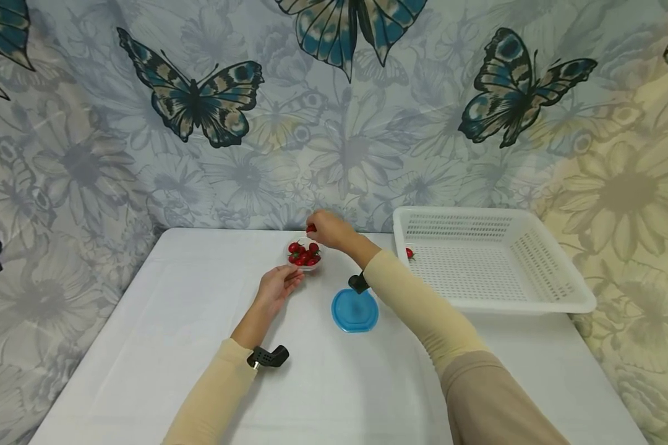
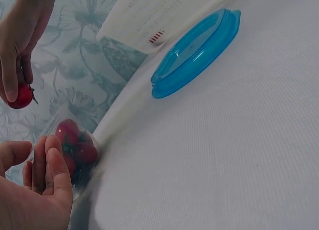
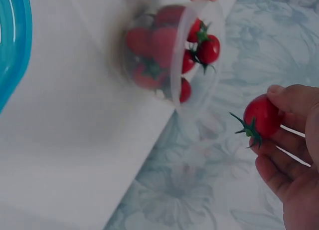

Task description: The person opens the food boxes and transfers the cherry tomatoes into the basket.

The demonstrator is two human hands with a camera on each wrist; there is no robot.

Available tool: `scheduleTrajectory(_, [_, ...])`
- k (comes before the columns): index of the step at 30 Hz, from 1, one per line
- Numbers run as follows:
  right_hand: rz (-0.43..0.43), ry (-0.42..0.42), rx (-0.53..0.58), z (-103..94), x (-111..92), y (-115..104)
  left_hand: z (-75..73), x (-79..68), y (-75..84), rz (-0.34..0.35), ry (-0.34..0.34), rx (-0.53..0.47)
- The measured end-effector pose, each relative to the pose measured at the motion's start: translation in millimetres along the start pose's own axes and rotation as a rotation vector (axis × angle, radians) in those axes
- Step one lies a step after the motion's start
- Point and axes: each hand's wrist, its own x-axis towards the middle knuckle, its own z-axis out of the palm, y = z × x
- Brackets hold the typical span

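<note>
— While the right hand [image 1: 327, 228] hangs just above the clear tub of tomatoes [image 1: 304, 254], which way does the white basket [image 1: 545, 303] lie from it?

— Off to that hand's own right, going by the head view, across a stretch of white table [image 1: 145, 346]. One tomato in the basket [image 1: 409, 253] sits near its left wall. The picked tomato [image 1: 311, 228] is pinched at the fingertips, above the tub's far rim. The right hand is plainly the nearer one to the basket; the left hand [image 1: 278, 285] is on the tub's near side.

— And the left hand, is it holding the tub?

— From its wrist camera, the left hand [image 2: 35, 190] has loosely bent fingers right up against the tub [image 2: 75, 150]; I can't tell if they truly grip it or only steady it. The blue lid [image 2: 197, 53] lies flat beyond, with the basket's corner [image 2: 149, 20] behind that. The other hand's tomato [image 2: 21, 95] shows up top left, above the tub.

— The right wrist view?

— There the fingers [image 3: 294, 105] curl round the tomato [image 3: 261, 116], its green stem pointing back toward the tub [image 3: 174, 55]. The tomato is clear of the rim, out past the table edge against the flowered cloth [image 3: 209, 190].
</note>
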Motion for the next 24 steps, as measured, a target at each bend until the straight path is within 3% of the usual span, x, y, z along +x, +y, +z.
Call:
scheduleTrajectory(9, [-0.003,0.044,-0.040,-34.2,-6.2,12.5,2.6,0.4,0.7,-0.014,-0.021,0.003])
scheduleTrajectory(24, [0.098,0.006,-0.031,-74.0,-25.1,54.0,2.2,-0.8,0.1,-0.005,-0.031,0.008])
